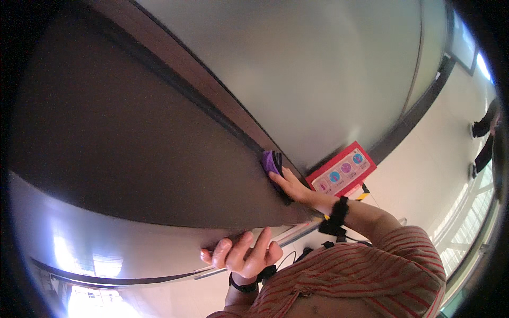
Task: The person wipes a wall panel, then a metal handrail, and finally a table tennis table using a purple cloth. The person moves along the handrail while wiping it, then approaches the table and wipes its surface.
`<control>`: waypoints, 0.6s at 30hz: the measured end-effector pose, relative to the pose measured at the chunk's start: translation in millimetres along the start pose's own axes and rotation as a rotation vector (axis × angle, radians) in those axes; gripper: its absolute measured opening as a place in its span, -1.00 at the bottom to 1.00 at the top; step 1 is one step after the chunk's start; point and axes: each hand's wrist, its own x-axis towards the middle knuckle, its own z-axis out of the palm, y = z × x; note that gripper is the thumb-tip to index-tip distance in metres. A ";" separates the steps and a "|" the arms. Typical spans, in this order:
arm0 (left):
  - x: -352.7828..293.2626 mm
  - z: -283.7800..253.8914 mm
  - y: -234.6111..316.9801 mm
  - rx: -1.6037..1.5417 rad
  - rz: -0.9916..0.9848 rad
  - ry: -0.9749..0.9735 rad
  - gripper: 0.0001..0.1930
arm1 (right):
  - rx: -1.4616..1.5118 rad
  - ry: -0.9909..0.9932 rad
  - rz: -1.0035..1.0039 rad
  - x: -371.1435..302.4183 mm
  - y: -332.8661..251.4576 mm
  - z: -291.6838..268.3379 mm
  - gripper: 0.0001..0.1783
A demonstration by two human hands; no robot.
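Note:
My right hand is closed around a small purple and black pad, which looks soft. The pad rests on a wide dark brown surface, close to its raised far edge. Just off the curved near edge of that surface is my left hand. Its fingers are loosely bent and spread apart, with nothing visible between them. Both wrists carry black bands.
A frosted panel rises behind the dark surface's brown rail. Right of the pad stands a red-framed sign with round pictures. Another person's legs show on the pale floor at far right.

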 end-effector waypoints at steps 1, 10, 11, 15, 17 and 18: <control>0.5 0.2 0.4 -0.002 0.003 0.004 -0.80 | 0.026 -0.008 -0.123 -8.3 -9.8 0.9 -0.36; 4.4 7.3 5.1 -0.044 -0.099 0.041 -0.82 | 0.156 -0.131 -1.227 11.9 -240.1 35.0 -0.10; 4.8 6.7 6.0 -0.028 -0.112 0.036 -0.82 | 0.181 -0.163 -1.045 21.0 -248.8 33.7 -0.06; 6.4 4.8 7.3 -0.018 -0.115 0.022 -0.84 | 0.179 -0.059 -0.754 65.0 -213.1 34.6 -0.35; 7.1 4.2 7.6 -0.006 -0.079 -0.007 -0.86 | 0.200 -0.139 -0.631 57.1 -140.6 19.0 -0.34; 7.6 4.4 7.3 0.002 -0.055 -0.016 -0.86 | 0.276 -0.172 -0.486 44.2 -99.3 15.7 -0.33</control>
